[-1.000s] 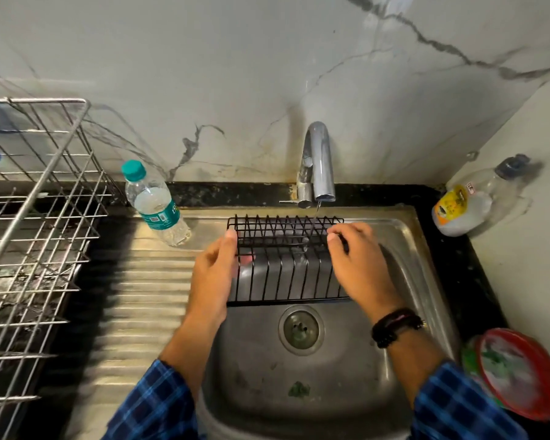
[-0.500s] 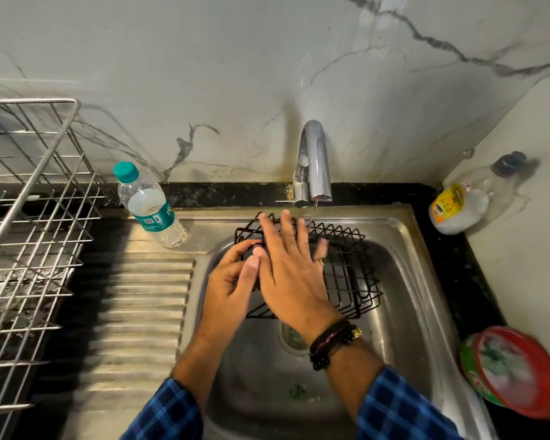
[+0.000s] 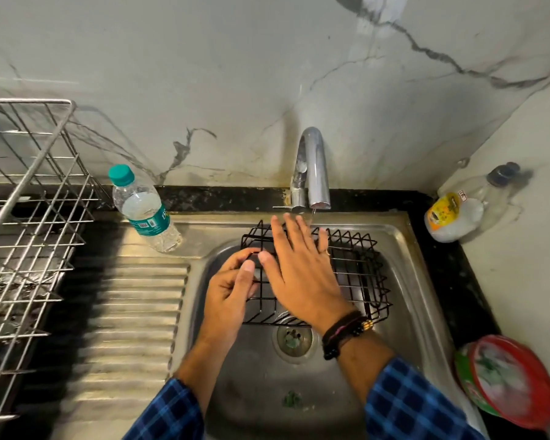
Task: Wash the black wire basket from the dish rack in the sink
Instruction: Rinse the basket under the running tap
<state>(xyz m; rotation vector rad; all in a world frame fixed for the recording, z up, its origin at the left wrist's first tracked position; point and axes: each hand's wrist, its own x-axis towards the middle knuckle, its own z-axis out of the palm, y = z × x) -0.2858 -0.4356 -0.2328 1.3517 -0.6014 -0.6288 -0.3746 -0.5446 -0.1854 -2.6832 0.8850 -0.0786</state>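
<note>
left hand [image 3: 232, 287]: fingers and thumb curled round the wire at the left end of the black wire basket [image 3: 356, 274], grasping it.
right hand [image 3: 302, 274]: flat, fingers straight and spread, palm down over the basket's left half. No grasp. Whether it presses the wire or hovers just above, can't tell.
basket location: inside the sink [image 3: 426, 312], toward the back wall, open side up, just below the tap [image 3: 313, 166].
key relation: the basket runs rightward from the left-hand grip, long axis left to right along the sink's back wall. The left hand is anchored at one end and the right end is free. The right hand is nearer the tap's thin stream.
judgement: rubbing or rinsing step. The next move likely needs the right hand to sweep along that axis toward the free end.
drain [image 3: 294, 341]: just in front of the basket.
counts: 1 basket, 1 tap, 1 sink, 2 hands.
worktop: 1 dish rack [image 3: 29, 217] at left edge; 1 water bottle [image 3: 143, 211] at drainboard's back; 1 soap bottle [image 3: 451, 217] in back-right corner; 1 red-lidded tub [image 3: 508, 379] at right edge.
</note>
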